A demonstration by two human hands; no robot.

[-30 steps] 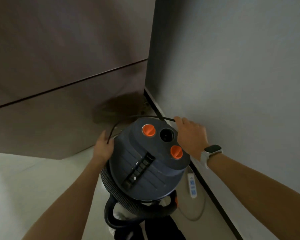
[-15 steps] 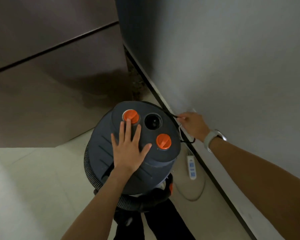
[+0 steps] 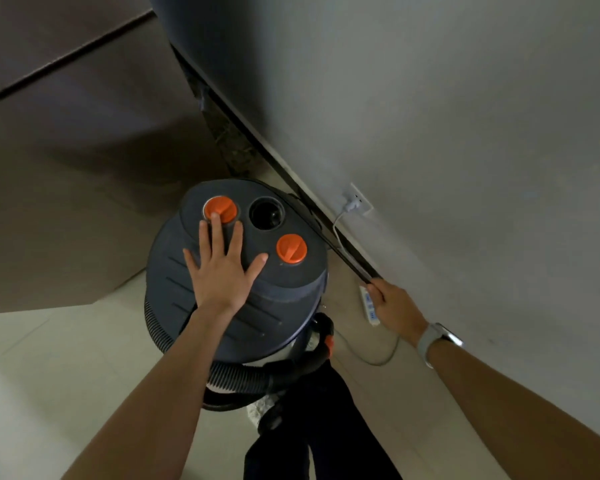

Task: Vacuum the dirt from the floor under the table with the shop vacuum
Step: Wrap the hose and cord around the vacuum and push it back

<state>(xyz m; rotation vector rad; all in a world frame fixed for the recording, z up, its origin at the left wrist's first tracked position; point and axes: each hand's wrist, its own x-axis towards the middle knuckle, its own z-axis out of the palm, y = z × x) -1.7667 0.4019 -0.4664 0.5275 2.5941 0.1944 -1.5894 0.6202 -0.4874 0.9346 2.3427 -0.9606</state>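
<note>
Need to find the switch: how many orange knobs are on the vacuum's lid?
2. One orange knob sits at the lid's far left, under the left hand's fingertip; the other sits right of the open black port. None seems hidden.

Left hand (image 3: 222, 271) flat, fingers (image 3: 217, 233) spread — right hand (image 3: 395, 306) curled, pinching

Matt dark plastic is seen on the shop vacuum (image 3: 250, 299), glossy orange plastic on its caps (image 3: 291, 248), ribbed plastic on the hose (image 3: 236, 377), smooth tile on the floor (image 3: 49, 358)
</note>
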